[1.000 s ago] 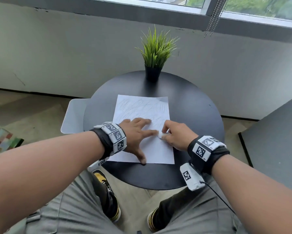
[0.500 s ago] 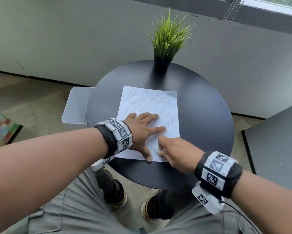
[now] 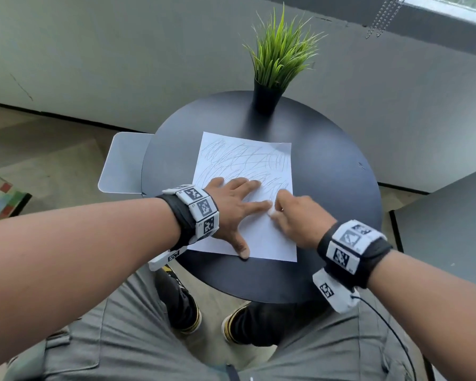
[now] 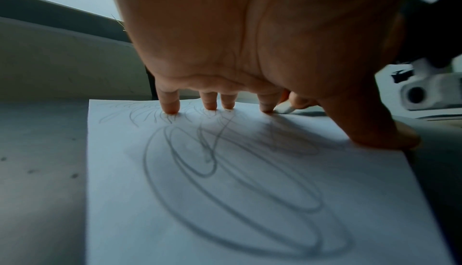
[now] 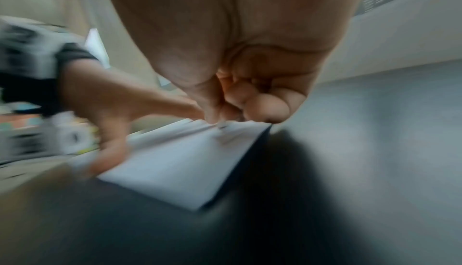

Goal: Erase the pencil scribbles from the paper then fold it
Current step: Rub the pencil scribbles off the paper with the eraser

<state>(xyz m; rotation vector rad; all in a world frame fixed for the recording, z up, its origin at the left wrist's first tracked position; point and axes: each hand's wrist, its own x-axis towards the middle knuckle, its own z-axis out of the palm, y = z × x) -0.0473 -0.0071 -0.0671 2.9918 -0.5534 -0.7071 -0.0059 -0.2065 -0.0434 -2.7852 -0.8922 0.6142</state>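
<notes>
Paper: the white sheet (image 3: 261, 237) lies flat on the round dark table (image 3: 336, 188), its long sides running away from you, near the middle of the top and a little toward your side.
Scribbles: grey pencil loops (image 3: 248, 160) cover the far half of the sheet; in the head view the near part looks mostly blank, though the left wrist view shows large loops (image 4: 237, 190) under your palm too.
Left hand: your left hand (image 3: 231, 210) is spread flat, fingers straight, pressing the sheet down; the thumb (image 3: 242, 250) sits at the near edge, and the fingertips (image 4: 171, 109) touch the paper among the lines.
Right hand: your right hand (image 3: 297, 218) is curled, and its fingers pinch a small white eraser (image 3: 271, 211) against the paper, just beside your left forefinger.
Eraser: only its pale tip shows, touching the sheet near the right-hand half; in the left wrist view it appears as a small white end (image 4: 287, 109) behind the fingers.
Right wrist view: blurred; you can make out the curled fingers (image 5: 250, 101) down on the sheet, little more.
Plant: a green grass-like plant in a black pot (image 3: 267, 100) stands at the far edge of the table, well apart from the paper.
Chair: a pale grey seat (image 3: 121, 163) shows to the left, partly tucked behind the table.
</notes>
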